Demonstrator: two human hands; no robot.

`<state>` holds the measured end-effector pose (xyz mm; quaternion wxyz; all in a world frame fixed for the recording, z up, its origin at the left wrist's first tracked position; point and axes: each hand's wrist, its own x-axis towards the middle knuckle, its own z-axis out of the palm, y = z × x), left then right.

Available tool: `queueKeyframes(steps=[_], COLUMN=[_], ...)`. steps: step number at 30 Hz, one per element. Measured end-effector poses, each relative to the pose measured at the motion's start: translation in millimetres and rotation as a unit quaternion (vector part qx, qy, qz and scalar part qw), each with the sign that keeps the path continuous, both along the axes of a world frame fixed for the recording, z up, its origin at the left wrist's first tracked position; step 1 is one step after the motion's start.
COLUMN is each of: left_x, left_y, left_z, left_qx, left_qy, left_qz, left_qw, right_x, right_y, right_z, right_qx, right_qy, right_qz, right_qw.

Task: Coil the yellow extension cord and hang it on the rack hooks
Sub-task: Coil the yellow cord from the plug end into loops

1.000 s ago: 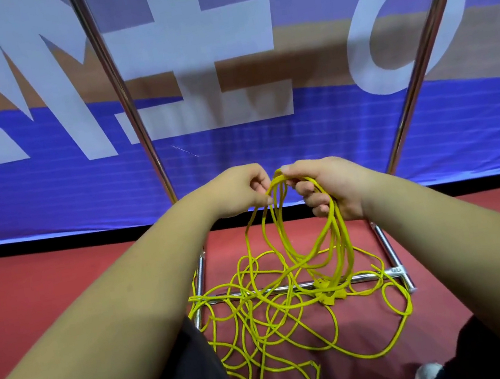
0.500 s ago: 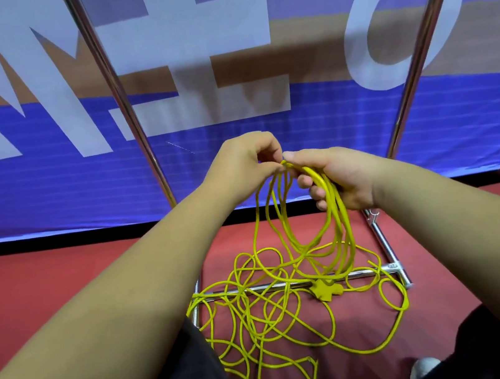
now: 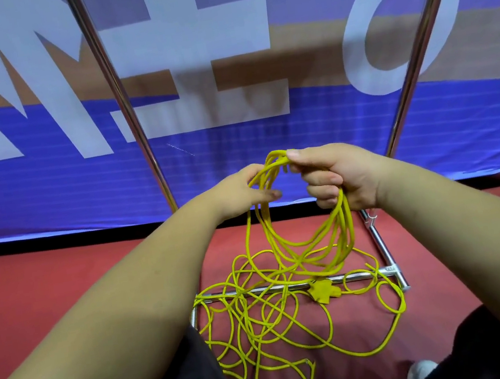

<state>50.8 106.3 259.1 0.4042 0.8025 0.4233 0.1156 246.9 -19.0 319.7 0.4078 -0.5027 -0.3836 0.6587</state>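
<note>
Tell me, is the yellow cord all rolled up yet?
Partly. The right hand grips a few loops of the cord, but most lies tangled on the floor.

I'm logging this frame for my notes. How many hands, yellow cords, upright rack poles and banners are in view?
hands: 2 (left hand, right hand)
yellow cord: 1
upright rack poles: 2
banner: 1
total: 6

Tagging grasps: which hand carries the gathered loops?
The right hand: its fingers curl round the bundled loops of the yellow extension cord. The left hand only touches strands with extended fingers.
</note>
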Motion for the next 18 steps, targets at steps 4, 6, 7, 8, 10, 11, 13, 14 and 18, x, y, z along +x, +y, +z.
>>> queueKeyframes(steps=[4,6,7,8,10,11,13,14,18], left_x=[9.5,10.4,10.3,9.9,9.9,9.7,8.7,8.1,9.3], left_y=[0.0,-1.7,-1.6,-0.4,2.5,3.9,5.5,5.3,3.3], left_z=[3.4,6.9,8.7,10.0,13.5,15.7,19.9,21.7,23.0], left_qx=[-0.005,-0.003,0.01,0.024,0.046,0.054,0.067,0.071,0.086], left_qy=[-0.02,-0.032,-0.037,-0.045,-0.062,-0.069,-0.086,-0.095,-0.109], left_qz=[0.05,0.054,0.057,0.06,0.063,0.064,0.063,0.058,0.041], left_qw=[0.999,0.998,0.998,0.997,0.995,0.994,0.992,0.991,0.989], right_x=[2.2,5.7,7.8,9.7,12.5,13.3,13.8,13.4,12.0], right_y=[0.4,-0.2,-0.7,-1.0,-1.7,-1.9,-2.8,-3.4,-5.4], right_z=[0.8,2.3,2.9,3.1,3.9,4.1,4.8,4.9,2.5], right_qx=[-0.009,-0.008,-0.007,-0.007,-0.011,-0.013,-0.016,-0.016,-0.019], right_qy=[-0.007,-0.018,-0.025,-0.03,-0.033,-0.033,-0.037,-0.04,-0.057], right_qz=[-0.02,-0.015,-0.009,-0.004,-0.001,-0.004,-0.007,-0.005,0.004], right_qw=[1.0,1.0,1.0,1.0,0.999,0.999,0.999,0.999,0.998])
